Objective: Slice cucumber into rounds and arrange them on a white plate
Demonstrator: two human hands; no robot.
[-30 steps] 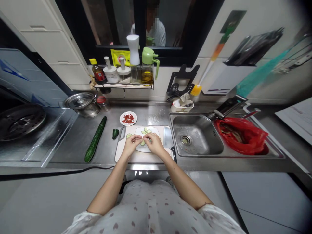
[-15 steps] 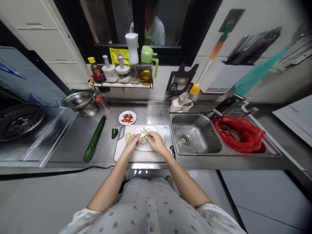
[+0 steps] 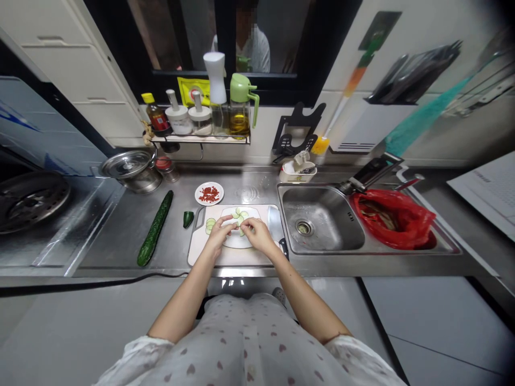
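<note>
Over a white plate [image 3: 238,243], my right hand [image 3: 259,234] pinches a thin cucumber slice [image 3: 241,231] between thumb and fingertips. Close by on the left, my left hand [image 3: 219,235] has its fingers apart and bent toward that slice; whether they touch it I cannot tell. Pale green cucumber slices [image 3: 240,213] lie fanned at the plate's far side. The plate rests on a cutting board [image 3: 231,260], where more slices [image 3: 210,224] sit to the left. A knife [image 3: 275,221] with a black handle lies along the board's right side.
Left of the board are a whole cucumber [image 3: 156,228], a cucumber end [image 3: 188,219] and a lidded pot [image 3: 134,170]. Behind it stands a small plate of red chopped pieces [image 3: 214,184]. The sink [image 3: 322,244] and a red bag [image 3: 418,214] are right. Bottles line a shelf [image 3: 201,139].
My fingertips have drawn slightly closer together over the plate. The slice at my right fingertips has tilted to a narrower view. The whole view has shifted slightly.
</note>
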